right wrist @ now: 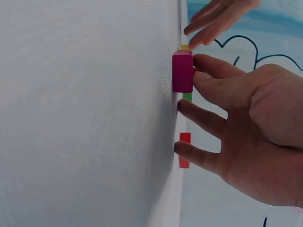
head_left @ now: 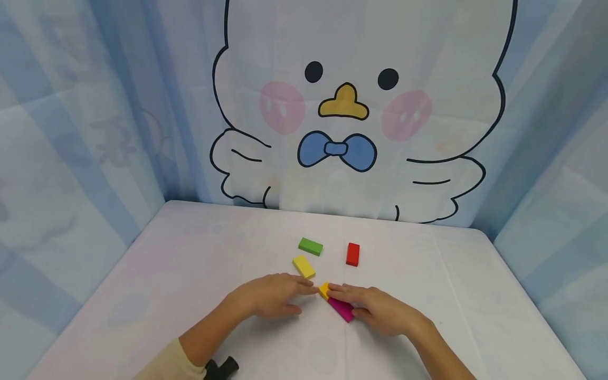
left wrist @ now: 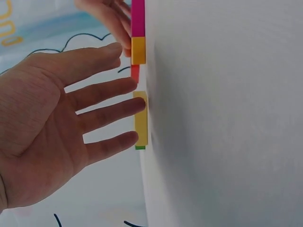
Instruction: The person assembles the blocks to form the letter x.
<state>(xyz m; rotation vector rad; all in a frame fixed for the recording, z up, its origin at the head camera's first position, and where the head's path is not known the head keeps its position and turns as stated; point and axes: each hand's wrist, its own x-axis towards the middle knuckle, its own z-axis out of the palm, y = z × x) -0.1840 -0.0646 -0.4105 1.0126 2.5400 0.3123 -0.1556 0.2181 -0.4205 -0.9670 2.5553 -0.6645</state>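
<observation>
An orange block point(head_left: 324, 291) and a longer magenta block point(head_left: 341, 310) lie end to end on the table, in line with each other. My right hand point(head_left: 382, 310) reaches over them, its fingers extended and its thumb at the magenta block's near end. In the right wrist view, thumb and forefinger lie along the upper side of the magenta block point(right wrist: 182, 72). My left hand point(head_left: 272, 296) hovers low with fingers spread, its foremost fingertip close beside the orange block; whether they touch is unclear. Just beyond that hand lies a yellow block point(head_left: 304, 266).
Farther back on the white-covered table point(head_left: 199, 253) are a green block point(head_left: 311, 246) and, to its right, a red block point(head_left: 352, 254). A curtain point(head_left: 342, 184) with a cartoon bird hangs behind. Black gear point(head_left: 222, 368) sits at my left wrist.
</observation>
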